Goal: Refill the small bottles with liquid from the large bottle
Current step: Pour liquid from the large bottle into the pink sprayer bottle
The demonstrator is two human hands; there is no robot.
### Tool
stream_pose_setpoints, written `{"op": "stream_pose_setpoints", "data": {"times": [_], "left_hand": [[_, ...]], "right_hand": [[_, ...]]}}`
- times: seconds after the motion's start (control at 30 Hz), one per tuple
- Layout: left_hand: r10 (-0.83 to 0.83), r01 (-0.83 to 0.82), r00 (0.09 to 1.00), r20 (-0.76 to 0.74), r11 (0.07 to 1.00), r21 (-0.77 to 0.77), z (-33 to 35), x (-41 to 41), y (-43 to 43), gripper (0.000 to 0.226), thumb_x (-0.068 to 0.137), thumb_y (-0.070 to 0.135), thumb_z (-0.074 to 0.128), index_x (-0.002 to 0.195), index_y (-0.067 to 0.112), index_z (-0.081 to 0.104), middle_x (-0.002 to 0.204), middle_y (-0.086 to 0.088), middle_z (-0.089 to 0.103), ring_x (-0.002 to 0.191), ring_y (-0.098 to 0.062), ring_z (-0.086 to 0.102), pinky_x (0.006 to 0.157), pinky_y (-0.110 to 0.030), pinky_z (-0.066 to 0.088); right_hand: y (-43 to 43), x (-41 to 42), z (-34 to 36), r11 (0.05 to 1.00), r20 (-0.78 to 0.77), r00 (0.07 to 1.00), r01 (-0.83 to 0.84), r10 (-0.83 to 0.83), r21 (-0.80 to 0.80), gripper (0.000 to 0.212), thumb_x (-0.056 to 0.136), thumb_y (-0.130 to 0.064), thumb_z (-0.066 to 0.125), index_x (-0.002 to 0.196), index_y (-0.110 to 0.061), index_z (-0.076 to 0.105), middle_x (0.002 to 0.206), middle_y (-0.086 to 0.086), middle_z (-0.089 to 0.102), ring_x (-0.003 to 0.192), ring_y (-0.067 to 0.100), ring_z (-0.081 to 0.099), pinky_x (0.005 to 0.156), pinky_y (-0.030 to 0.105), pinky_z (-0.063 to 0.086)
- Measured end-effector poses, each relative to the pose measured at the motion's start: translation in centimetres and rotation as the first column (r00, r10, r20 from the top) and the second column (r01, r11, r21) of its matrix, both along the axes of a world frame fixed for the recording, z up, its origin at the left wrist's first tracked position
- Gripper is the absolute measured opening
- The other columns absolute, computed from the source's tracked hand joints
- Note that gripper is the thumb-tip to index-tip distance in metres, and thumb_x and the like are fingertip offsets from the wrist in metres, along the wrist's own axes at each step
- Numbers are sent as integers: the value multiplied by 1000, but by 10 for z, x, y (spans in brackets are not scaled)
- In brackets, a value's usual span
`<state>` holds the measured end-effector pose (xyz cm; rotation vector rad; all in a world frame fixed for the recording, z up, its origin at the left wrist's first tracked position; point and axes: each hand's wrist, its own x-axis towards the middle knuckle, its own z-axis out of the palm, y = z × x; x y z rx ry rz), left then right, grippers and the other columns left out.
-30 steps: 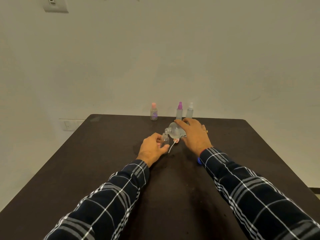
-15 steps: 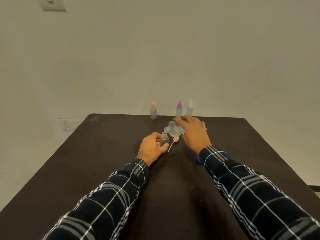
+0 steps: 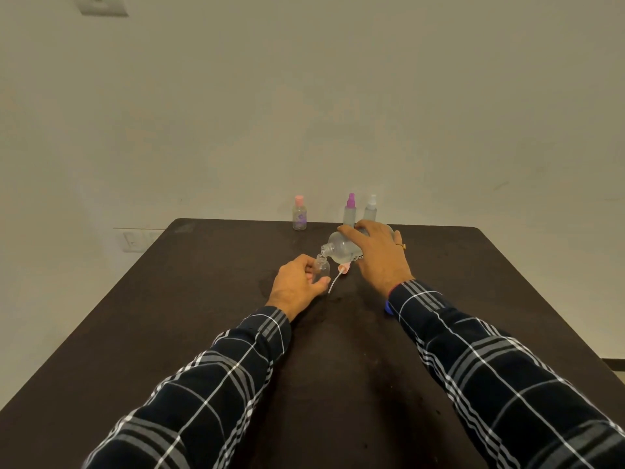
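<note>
My right hand (image 3: 378, 255) grips the large clear bottle (image 3: 340, 247), tipped on its side with its open mouth pointing left and down. That mouth hangs just above the neck of a small clear bottle (image 3: 323, 267), which stands upright on the dark table (image 3: 203, 299). My left hand (image 3: 297, 284) holds this small bottle from the left. A pink spray cap with a white tube (image 3: 340, 272) lies on the table between my hands.
Three small bottles stand along the table's far edge: a pink-capped one (image 3: 299, 214), a purple spray bottle (image 3: 350, 211) and a white spray bottle (image 3: 370, 209). A blue object (image 3: 388, 308) peeks out under my right sleeve. A wall rises right behind the table.
Both hands hold the same pose over the same spot; the large bottle stays tipped over the small one. Only the camera view shifts slightly.
</note>
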<state>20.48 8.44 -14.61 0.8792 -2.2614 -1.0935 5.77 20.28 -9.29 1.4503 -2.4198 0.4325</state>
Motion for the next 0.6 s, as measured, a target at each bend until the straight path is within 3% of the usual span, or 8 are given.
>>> {"op": "stream_pose_setpoints", "data": {"times": [0.6], "left_hand": [[10, -10, 999, 41, 1000, 3, 2, 0, 1, 36, 85, 31, 79, 116, 22, 63, 109, 7, 67, 98, -8, 64, 97, -35, 56]], "right_hand": [[0, 0, 4, 1000, -58, 998, -19, 19, -10, 70, 85, -4, 67, 139, -42, 44, 141, 2, 42, 134, 28, 33, 112, 66, 22]]}}
